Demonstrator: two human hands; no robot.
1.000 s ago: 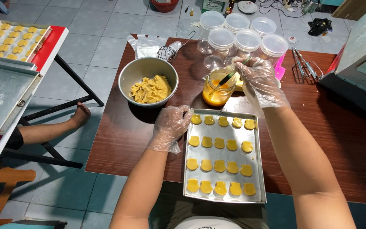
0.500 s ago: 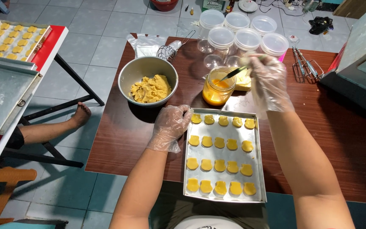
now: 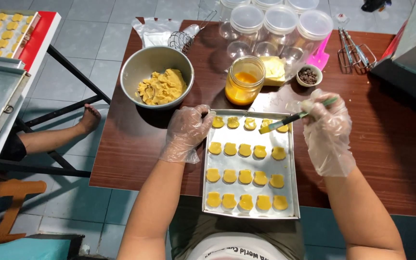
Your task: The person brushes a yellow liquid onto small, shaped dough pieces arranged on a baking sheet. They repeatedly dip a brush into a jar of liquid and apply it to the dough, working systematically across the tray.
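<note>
My left hand, in a clear plastic glove, rests on the top left rim of a metal baking tray and steadies it. Several rows of yellow shaped dough pieces lie on the tray. My right hand, gloved too, grips a green-handled pastry brush. The brush's yellow tip touches a dough piece in the top row, near the right end. Just beyond the tray stands an open glass jar of orange-yellow liquid.
A steel bowl of yellow dough sits at the back left of the brown table. Behind are lidded clear jars, a butter block, a small bowl of dark bits, whisks, a pink spatula. Another person's leg lies under a red side table with trays.
My right hand has lifted the brush out of the jar and carried it down to the tray's top row. My left hand has stayed on the tray's rim.
</note>
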